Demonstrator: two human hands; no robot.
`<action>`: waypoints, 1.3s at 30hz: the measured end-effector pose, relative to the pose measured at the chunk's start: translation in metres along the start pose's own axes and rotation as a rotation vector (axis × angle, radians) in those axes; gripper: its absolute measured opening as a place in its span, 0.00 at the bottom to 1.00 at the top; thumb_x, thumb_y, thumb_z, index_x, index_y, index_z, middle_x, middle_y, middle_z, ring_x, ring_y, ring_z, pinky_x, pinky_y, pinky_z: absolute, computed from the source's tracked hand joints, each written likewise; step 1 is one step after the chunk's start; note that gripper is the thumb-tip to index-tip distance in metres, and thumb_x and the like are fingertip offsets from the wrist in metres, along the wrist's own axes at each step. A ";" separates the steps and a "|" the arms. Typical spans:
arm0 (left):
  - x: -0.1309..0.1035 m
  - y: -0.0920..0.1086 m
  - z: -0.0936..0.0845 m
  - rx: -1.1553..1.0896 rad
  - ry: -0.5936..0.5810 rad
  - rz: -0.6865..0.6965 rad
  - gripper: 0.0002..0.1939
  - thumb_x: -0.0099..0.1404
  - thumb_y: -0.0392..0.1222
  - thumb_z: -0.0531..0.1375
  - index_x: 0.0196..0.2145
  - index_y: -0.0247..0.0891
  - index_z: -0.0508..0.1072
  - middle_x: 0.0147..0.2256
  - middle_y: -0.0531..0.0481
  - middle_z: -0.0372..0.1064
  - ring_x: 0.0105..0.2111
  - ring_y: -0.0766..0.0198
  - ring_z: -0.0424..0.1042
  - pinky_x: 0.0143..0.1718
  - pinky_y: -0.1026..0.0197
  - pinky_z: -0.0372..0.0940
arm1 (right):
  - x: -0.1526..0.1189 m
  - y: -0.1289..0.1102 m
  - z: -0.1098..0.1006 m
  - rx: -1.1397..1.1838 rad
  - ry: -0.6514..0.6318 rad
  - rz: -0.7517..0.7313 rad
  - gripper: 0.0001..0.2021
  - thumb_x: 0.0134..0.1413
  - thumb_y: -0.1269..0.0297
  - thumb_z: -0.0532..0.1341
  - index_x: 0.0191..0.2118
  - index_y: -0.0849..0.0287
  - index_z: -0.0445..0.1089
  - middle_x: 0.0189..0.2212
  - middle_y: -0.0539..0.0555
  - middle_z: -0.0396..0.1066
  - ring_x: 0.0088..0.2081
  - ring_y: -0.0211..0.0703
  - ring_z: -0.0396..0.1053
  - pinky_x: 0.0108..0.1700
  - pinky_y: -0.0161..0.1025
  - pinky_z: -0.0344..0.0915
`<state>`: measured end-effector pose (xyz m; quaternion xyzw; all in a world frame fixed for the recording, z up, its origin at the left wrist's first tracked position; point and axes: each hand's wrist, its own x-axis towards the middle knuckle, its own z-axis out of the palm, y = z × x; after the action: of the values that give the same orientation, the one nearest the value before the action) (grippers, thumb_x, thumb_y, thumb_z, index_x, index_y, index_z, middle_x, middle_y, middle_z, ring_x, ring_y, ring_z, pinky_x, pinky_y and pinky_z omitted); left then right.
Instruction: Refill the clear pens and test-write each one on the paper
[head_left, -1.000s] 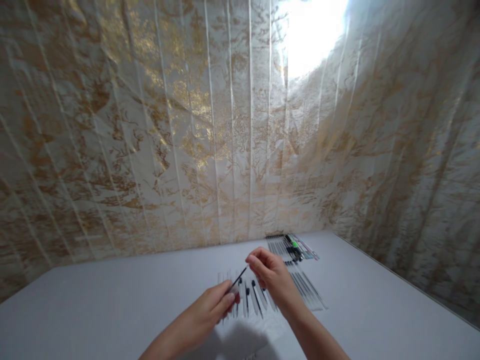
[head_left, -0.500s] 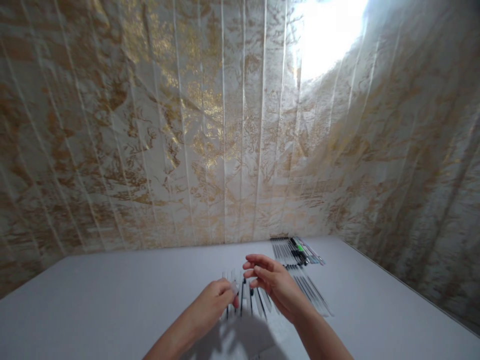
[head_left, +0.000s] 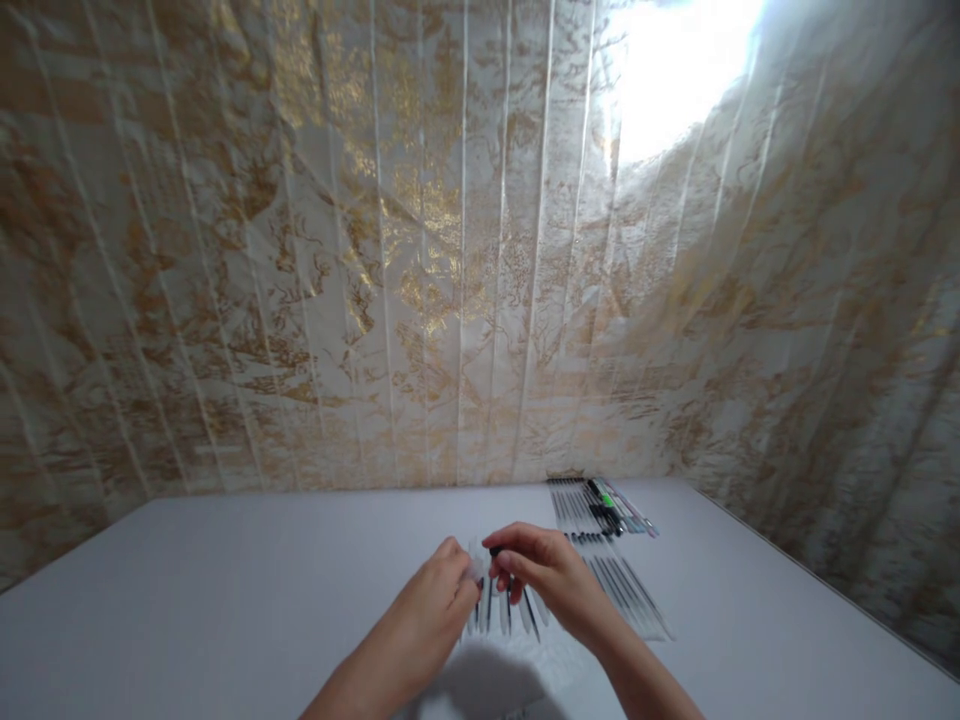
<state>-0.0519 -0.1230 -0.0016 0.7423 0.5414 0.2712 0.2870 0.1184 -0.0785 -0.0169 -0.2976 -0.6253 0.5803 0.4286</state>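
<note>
My left hand is closed with its back towards me. A clear, whitish pen part shows at its fingertips; the rest is hidden by the fingers. Close beside it on the right, my right hand pinches a small black pen cap between thumb and index finger, its other fingers curled below. Beneath and between the hands, several clear pens with dark refills lie side by side on the white table, partly covered by the hands.
Right of my right hand lies a row of clear pens with black ends. Behind it are more slim pens and several thicker black pens, one with a green band. A gold-patterned curtain hangs behind the table.
My right hand has closed from loosely spread fingers to a pinch on the black cap. Both hands are now nearer each other. The view has shifted slightly.
</note>
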 end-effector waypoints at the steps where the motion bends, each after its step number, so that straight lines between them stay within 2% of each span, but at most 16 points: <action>1: 0.000 0.000 0.000 0.014 0.001 -0.007 0.09 0.63 0.40 0.45 0.26 0.42 0.60 0.34 0.50 0.60 0.37 0.60 0.64 0.42 0.58 0.56 | 0.000 0.000 0.000 -0.003 -0.002 -0.008 0.11 0.48 0.59 0.65 0.36 0.61 0.73 0.23 0.51 0.74 0.24 0.37 0.69 0.24 0.32 0.62; 5: 0.001 -0.002 0.000 0.050 0.001 -0.025 0.08 0.62 0.38 0.46 0.27 0.41 0.61 0.34 0.50 0.60 0.37 0.60 0.64 0.41 0.58 0.56 | -0.001 -0.002 0.000 -0.038 0.002 -0.036 0.10 0.51 0.59 0.64 0.37 0.59 0.70 0.24 0.50 0.74 0.24 0.37 0.67 0.25 0.32 0.61; 11: 0.000 -0.003 0.001 0.025 0.003 -0.006 0.07 0.62 0.38 0.47 0.29 0.41 0.62 0.36 0.49 0.62 0.39 0.59 0.65 0.44 0.58 0.56 | -0.005 -0.008 0.003 -0.295 0.030 -0.116 0.09 0.54 0.59 0.62 0.36 0.57 0.77 0.28 0.51 0.71 0.27 0.38 0.64 0.28 0.34 0.60; 17: 0.000 -0.002 0.001 0.031 -0.011 -0.009 0.07 0.63 0.38 0.46 0.31 0.41 0.63 0.37 0.48 0.62 0.40 0.59 0.65 0.46 0.57 0.56 | -0.007 -0.012 0.006 -0.369 0.015 -0.166 0.08 0.55 0.60 0.62 0.36 0.53 0.79 0.29 0.52 0.69 0.30 0.41 0.64 0.29 0.35 0.58; 23: -0.002 0.002 -0.002 -0.021 -0.013 0.007 0.08 0.62 0.38 0.46 0.31 0.40 0.64 0.36 0.49 0.62 0.39 0.59 0.65 0.44 0.57 0.56 | -0.007 -0.017 0.006 -0.471 0.019 -0.228 0.08 0.56 0.61 0.62 0.34 0.54 0.79 0.27 0.51 0.68 0.30 0.41 0.64 0.32 0.36 0.57; 28: -0.005 0.006 -0.003 -0.101 -0.060 0.011 0.09 0.63 0.41 0.45 0.29 0.42 0.61 0.34 0.51 0.62 0.38 0.60 0.63 0.44 0.59 0.56 | -0.012 -0.019 0.011 -0.660 0.052 -0.256 0.06 0.58 0.65 0.59 0.32 0.56 0.73 0.25 0.49 0.66 0.28 0.40 0.61 0.32 0.36 0.56; 32: -0.008 0.010 -0.001 -0.084 -0.074 0.019 0.09 0.64 0.41 0.44 0.29 0.42 0.60 0.35 0.51 0.61 0.39 0.60 0.62 0.45 0.58 0.56 | -0.017 -0.026 0.015 -0.893 0.004 -0.339 0.09 0.61 0.68 0.55 0.28 0.55 0.65 0.25 0.49 0.64 0.29 0.40 0.60 0.33 0.36 0.54; 36: -0.012 0.013 0.000 -0.095 -0.146 0.037 0.09 0.64 0.40 0.43 0.30 0.41 0.61 0.35 0.51 0.62 0.38 0.61 0.62 0.45 0.59 0.57 | -0.018 -0.028 0.012 -1.060 -0.062 -0.383 0.17 0.66 0.64 0.50 0.23 0.56 0.58 0.22 0.48 0.61 0.27 0.40 0.58 0.31 0.36 0.52; 39: -0.014 0.014 -0.003 -0.129 -0.222 0.060 0.09 0.64 0.39 0.45 0.31 0.40 0.63 0.35 0.52 0.63 0.38 0.62 0.63 0.44 0.60 0.58 | -0.018 -0.029 0.009 -1.116 -0.121 -0.365 0.21 0.67 0.60 0.48 0.21 0.56 0.58 0.20 0.48 0.60 0.25 0.39 0.58 0.30 0.35 0.51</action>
<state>-0.0487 -0.1390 0.0087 0.7638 0.4652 0.2300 0.3839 0.1228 -0.1029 0.0083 -0.3320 -0.9005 0.0966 0.2637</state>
